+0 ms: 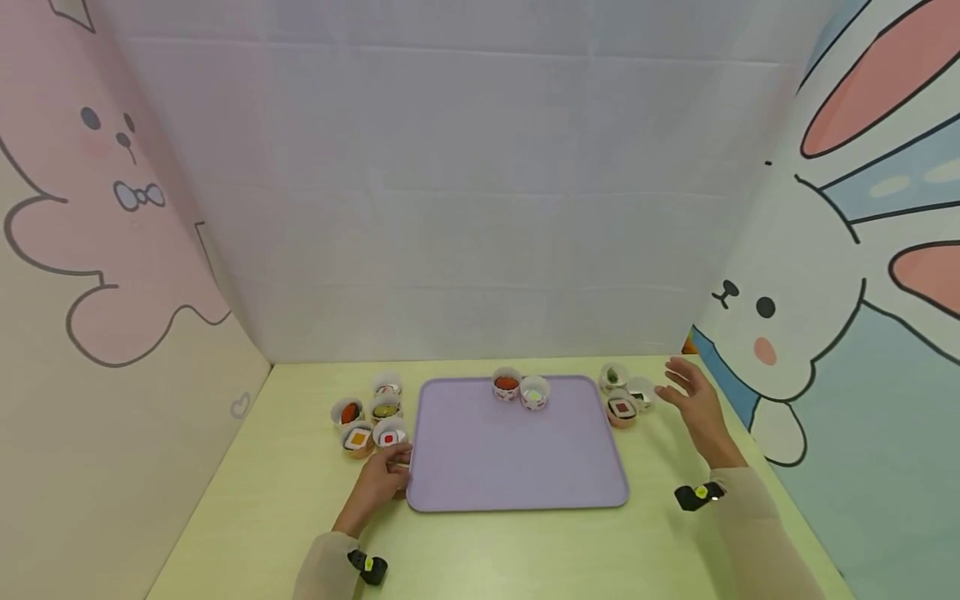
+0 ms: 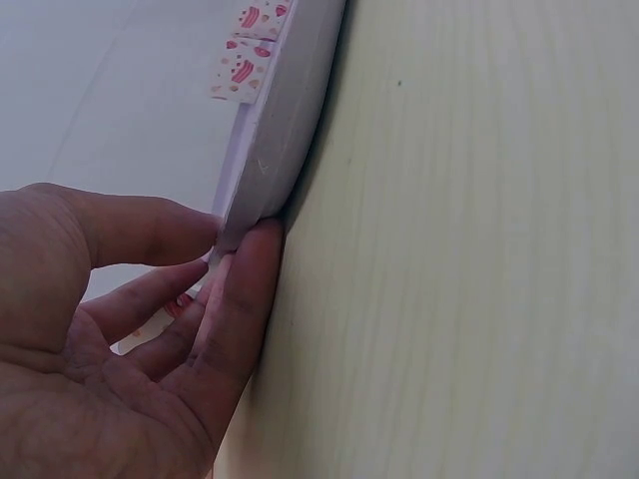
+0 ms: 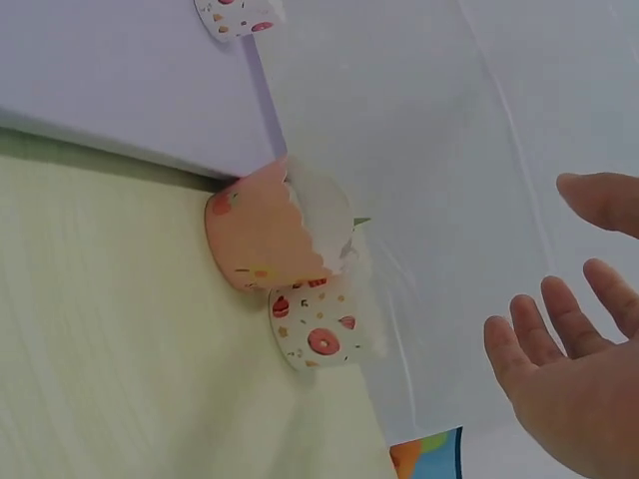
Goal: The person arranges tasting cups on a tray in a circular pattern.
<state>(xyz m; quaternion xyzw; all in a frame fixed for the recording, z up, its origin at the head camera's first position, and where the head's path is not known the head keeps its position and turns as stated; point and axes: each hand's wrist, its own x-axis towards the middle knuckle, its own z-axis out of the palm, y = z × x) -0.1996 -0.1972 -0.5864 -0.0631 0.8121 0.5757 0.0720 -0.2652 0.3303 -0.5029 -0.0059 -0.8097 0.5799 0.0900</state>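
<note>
A lavender tray [image 1: 517,467] lies on the pale table. At its left edge my left hand [image 1: 384,477] grips the rim; in the left wrist view the thumb is on top and the fingers lie along the outer side of the tray [image 2: 290,130]. Two paper cups sit at the tray's far edge, one with red filling [image 1: 507,384] and a white one [image 1: 535,394]. Holding nothing, my right hand [image 1: 699,412] hovers beside the cups on the right, its fingers spread and relaxed. Nearest in the right wrist view are a pink cup [image 3: 262,232] and a white printed cup [image 3: 321,327].
Left of the tray stands a cluster of several cups, including one with orange-red filling [image 1: 348,412] and one with a yellow-topped piece [image 1: 357,438]. A cup with green filling [image 1: 613,377] stands off the tray's far right corner. A white sheet [image 1: 465,208] rises behind the table.
</note>
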